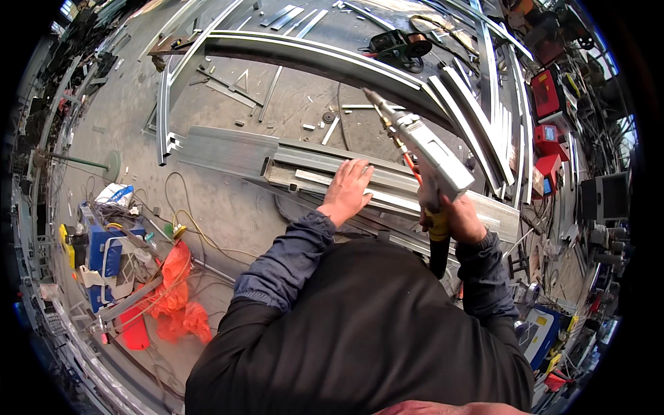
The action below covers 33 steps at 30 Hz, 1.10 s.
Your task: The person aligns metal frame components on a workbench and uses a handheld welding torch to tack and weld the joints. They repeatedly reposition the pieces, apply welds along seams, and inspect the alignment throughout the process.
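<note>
My right hand (462, 220) grips a welding gun (434, 153) with a boxy silver body, a thin nozzle and a black and yellow lower part. Its nozzle points up and to the left, above the metal pieces. Thin brass-coloured and orange lines run along the gun's side. With fingers extended, my left hand (348, 188) rests on a stack of long silver metal profiles (394, 181) in front of me. Beside it, the square end of a hollow tube (293, 187) shows. The lower edge of the stack is partly hidden by my body.
A large metal frame (311, 50) spans the floor beyond the stack. Wire-feeding equipment (404, 47) with a spool is behind it. Offcuts litter the concrete. At left are an orange-red plastic bag (176, 277), a blue-white case (104, 256) and loose cables; red machines (548, 138) stand right.
</note>
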{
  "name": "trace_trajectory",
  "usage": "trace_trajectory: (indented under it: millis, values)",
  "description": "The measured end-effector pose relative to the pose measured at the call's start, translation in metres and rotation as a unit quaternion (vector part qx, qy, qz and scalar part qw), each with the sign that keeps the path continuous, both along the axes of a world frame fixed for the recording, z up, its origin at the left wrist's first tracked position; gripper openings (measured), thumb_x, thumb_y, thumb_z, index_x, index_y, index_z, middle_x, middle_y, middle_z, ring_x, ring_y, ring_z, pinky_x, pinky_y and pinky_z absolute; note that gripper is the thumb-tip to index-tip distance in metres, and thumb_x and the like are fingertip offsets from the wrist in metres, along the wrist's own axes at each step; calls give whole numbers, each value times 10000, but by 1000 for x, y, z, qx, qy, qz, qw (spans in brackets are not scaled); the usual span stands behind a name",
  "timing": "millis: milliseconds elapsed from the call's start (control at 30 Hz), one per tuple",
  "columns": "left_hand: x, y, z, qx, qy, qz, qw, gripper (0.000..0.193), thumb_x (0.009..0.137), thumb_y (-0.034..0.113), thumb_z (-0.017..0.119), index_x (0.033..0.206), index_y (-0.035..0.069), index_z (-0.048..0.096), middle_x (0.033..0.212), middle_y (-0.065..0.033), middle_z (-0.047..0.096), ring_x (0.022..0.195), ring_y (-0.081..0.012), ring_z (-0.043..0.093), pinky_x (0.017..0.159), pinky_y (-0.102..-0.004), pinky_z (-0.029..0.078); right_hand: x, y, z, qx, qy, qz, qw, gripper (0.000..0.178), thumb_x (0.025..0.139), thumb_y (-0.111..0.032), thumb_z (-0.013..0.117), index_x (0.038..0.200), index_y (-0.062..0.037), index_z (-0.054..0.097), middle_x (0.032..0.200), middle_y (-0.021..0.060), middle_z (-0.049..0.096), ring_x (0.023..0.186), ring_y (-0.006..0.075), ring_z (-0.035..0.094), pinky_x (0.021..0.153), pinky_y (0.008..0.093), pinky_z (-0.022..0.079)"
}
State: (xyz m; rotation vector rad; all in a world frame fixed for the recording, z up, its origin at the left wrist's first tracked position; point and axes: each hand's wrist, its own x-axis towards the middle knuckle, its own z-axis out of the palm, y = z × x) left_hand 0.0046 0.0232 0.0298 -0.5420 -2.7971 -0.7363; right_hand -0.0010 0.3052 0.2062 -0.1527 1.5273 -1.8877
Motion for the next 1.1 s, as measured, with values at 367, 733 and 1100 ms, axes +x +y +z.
trace_trajectory:
  millis: [367, 733, 1100]
  values:
    - [-27, 32, -54, -59, -88, 1, 994, 816, 1026, 469, 634, 1674, 11, 444, 1681, -218, 490, 1590, -409, 412, 1358, -662, 120, -5, -112, -13, 260, 190, 233, 918, 603, 1126, -409, 661, 1631, -99, 549, 1396, 208, 736, 1305, 297, 697, 1103, 396, 523]
    - [-30, 40, -58, -206, -37, 15, 978, 903, 1072, 619, 528, 1748, 64, 306, 1795, -162, 348, 1687, -336, 252, 1390, -609, 17, -7, -160, -48, 347, 280, 268, 854, 747, 1083, -585, 658, 1650, -116, 535, 1459, 419, 591, 1386, 509, 615, 1165, 519, 477]
    - [-44, 50, -100, -231, -65, 14, 971, 971, 1061, 682, 467, 1781, 91, 196, 1854, -160, 190, 1727, -338, 90, 1392, -584, -62, -13, -199, -78, 497, 429, 252, 711, 760, 1040, -744, 567, 1672, -324, 531, 1650, 607, 60, 1583, 746, -42, 1248, 780, -133]
